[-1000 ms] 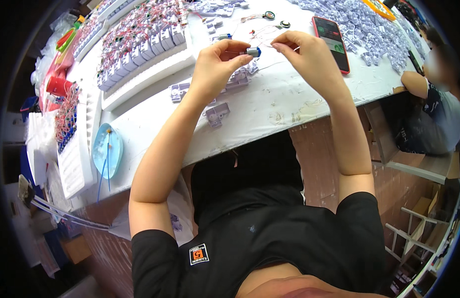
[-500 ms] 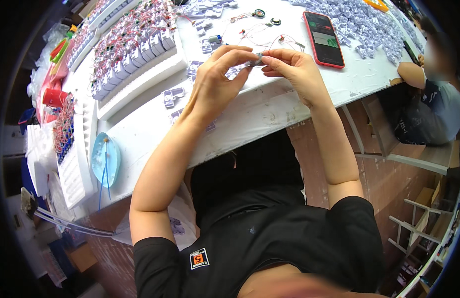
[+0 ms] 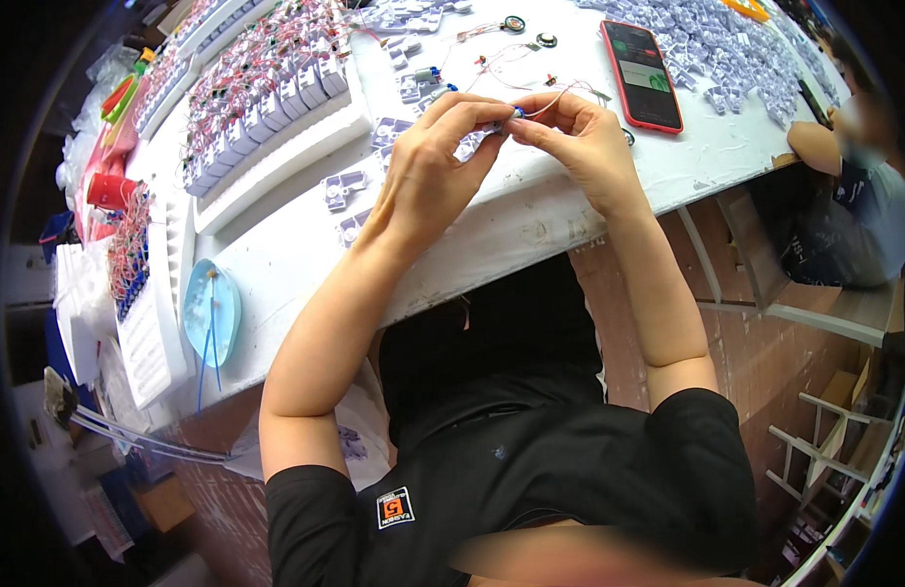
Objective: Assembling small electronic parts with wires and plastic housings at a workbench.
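Near the front edge of the white table, my left hand (image 3: 428,171) pinches a small motor with a blue end (image 3: 518,113) between thumb and fingertips. My right hand (image 3: 584,147) meets it from the other side, with thumb and index finger closed at the blue end. Thin wires (image 3: 560,95) loop from there over the right fingers. The motor's body is mostly hidden by my fingers. Just beyond my left hand lie more blue-ended motors (image 3: 428,74) among pale lilac plastic housings (image 3: 345,188). A small round disc (image 3: 628,137) shows beside my right hand.
A red-framed phone (image 3: 643,78) lies right of my hands, before a heap of lilac parts (image 3: 716,54). White foam trays (image 3: 286,161) of wired housings stand at left, near a blue dish (image 3: 211,308). Round discs (image 3: 514,23) lie at the back. Another person (image 3: 853,215) sits at right.
Between my fingertips the motor's blue end has come into view. My right fingers have shifted, with wires now looped over them, and the round disc beside that hand has become visible.
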Available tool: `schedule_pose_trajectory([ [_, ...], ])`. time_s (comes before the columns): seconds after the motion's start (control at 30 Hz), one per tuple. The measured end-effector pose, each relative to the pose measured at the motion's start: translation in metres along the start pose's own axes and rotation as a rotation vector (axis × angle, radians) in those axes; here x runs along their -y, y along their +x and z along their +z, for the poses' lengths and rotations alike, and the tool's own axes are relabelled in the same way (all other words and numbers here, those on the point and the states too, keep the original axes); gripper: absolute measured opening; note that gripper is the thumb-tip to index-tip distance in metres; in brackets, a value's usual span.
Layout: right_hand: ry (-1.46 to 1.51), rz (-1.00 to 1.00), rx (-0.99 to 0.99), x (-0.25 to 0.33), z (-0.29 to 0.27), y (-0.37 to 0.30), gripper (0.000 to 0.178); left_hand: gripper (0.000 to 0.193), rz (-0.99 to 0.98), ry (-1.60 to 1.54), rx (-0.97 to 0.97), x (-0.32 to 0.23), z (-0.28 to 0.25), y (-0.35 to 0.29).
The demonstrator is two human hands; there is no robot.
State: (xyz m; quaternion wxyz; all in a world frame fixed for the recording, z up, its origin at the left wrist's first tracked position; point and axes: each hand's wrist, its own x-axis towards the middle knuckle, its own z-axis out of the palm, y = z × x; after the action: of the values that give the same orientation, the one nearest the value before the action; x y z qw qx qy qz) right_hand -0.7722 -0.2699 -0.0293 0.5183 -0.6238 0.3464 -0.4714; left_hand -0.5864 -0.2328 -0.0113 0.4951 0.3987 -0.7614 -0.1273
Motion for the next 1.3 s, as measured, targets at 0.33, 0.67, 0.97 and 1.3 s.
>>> schedule_pose_trajectory([
  [0.33,0.185,0.091,0.116,0.001,-0.018,-0.002,0.026,0.027,-0.049,-0.118,0.110,0.010,-0.012,0.005],
  [0.67,0.191,0.187,0.081,0.008,-0.019,-0.008,0.029,0.028,-0.298,-0.370,0.157,0.014,-0.013,0.004],
  [0.97,-0.812,-0.668,-0.016,0.023,-0.011,-0.002,0.023,0.028,-0.034,-0.075,0.155,0.012,-0.013,0.008],
  [1.3,-0.642,-0.414,-0.035,0.013,-0.026,0.026,0.021,0.040,-0.133,0.407,0.097,0.021,-0.013,0.004],
])
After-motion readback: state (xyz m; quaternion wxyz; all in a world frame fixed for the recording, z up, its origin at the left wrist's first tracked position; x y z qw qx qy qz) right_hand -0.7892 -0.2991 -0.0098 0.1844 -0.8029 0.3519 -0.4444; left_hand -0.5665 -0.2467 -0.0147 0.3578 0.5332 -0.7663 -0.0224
